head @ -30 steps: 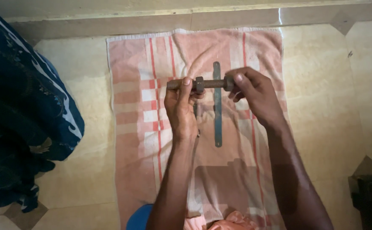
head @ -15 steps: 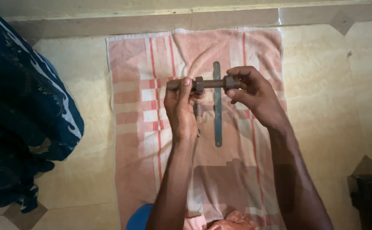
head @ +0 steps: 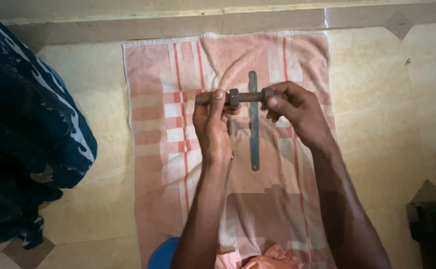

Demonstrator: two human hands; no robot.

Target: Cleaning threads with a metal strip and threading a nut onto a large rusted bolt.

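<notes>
Left hand (head: pixel 213 130) clamped on long rusty threaded metal bolt (head: pixel 238 96), right hand (head: pixel 297 110) clamped on its other end, above flat grey metal strip (head: pixel 253 124) on pink checked towel (head: pixel 163 149).

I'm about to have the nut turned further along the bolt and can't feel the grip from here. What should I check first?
1. Left hand grips the bolt near its left end: ok.
2. Right hand holds the right end: ok.
3. Nut on the bolt, between the hands: ok.
4. Bolt held level over the towel: ok.
5. Flat metal strip lies flat on the towel, below the bolt: ok.
6. Thread condition: cannot tell.
</notes>
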